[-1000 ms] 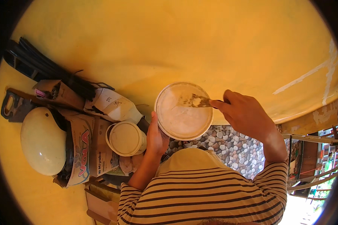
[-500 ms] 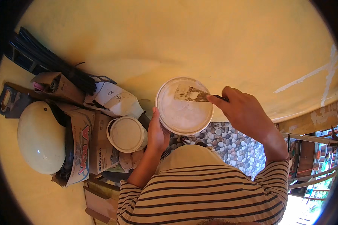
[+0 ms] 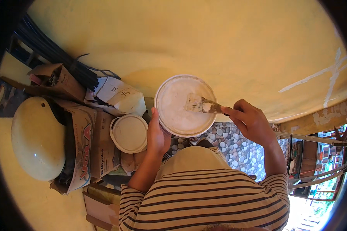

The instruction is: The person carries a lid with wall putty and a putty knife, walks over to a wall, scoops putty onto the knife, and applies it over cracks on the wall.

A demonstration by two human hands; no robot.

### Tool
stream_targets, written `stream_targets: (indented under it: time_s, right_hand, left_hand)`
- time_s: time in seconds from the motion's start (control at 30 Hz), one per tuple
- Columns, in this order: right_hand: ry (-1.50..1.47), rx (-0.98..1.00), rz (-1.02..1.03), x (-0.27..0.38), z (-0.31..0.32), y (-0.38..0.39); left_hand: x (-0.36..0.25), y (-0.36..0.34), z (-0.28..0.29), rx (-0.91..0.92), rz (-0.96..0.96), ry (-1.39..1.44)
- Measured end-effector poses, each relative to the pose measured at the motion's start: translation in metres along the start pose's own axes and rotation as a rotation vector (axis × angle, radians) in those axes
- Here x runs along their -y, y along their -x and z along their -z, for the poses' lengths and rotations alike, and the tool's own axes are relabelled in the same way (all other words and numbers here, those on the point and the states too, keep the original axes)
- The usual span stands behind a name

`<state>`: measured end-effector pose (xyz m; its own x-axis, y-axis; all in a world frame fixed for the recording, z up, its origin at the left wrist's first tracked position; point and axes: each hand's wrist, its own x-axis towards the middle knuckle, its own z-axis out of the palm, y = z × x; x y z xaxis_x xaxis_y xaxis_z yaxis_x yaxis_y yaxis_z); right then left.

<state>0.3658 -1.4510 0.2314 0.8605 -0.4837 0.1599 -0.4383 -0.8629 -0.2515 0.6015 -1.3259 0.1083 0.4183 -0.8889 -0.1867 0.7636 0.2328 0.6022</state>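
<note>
2 hands busy at frame centre: keep left hand [image 3: 158, 134] clamped on white pail [image 3: 186, 106] rim, right hand [image 3: 250, 123] gripping putty knife [image 3: 202, 104], blade flat, scraping lightly.

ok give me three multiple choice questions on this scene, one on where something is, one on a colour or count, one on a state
1. Where does the small round tub stand?
A. to the left of the left hand
B. to the right of the right hand
C. on the pebble-patterned floor

2. What colour is the wall?
A. blue
B. pale yellow
C. red

3. What is the state of the putty knife?
A. lying on the floor
B. tucked in a box
C. held in the right hand, its blade on the round white lid

Answers:
1. A: the tub sits among the cardboard boxes, just left of the left hand.
2. B: the surface ahead is pale yellow with white streaks.
3. C: the right hand grips the handle and the smeared blade lies on the lid, which the left hand holds by its edge.
</note>
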Motion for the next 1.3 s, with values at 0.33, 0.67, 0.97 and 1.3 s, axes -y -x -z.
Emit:
stream_targets:
  time_s: [0.33, 0.67, 0.97, 1.3]
  right_hand:
    - [-0.069, -0.042, 0.025, -0.042, 0.030, -0.001]
    - [-0.068, -0.105, 0.094, -0.070, 0.013, -0.017]
    - [-0.106, 0.010, 0.140, -0.094, 0.037, -0.022]
    - [-0.095, -0.026, 0.340, -0.092, 0.038, -0.024]
  left_hand:
    - [0.017, -0.007, -0.013, -0.147, -0.173, 0.027]
    - [0.042, -0.010, -0.033, -0.231, -0.207, -0.121]
    - [0.044, -0.005, -0.042, -0.232, -0.175, -0.101]
    - [0.053, 0.005, -0.044, -0.119, -0.113, -0.175]
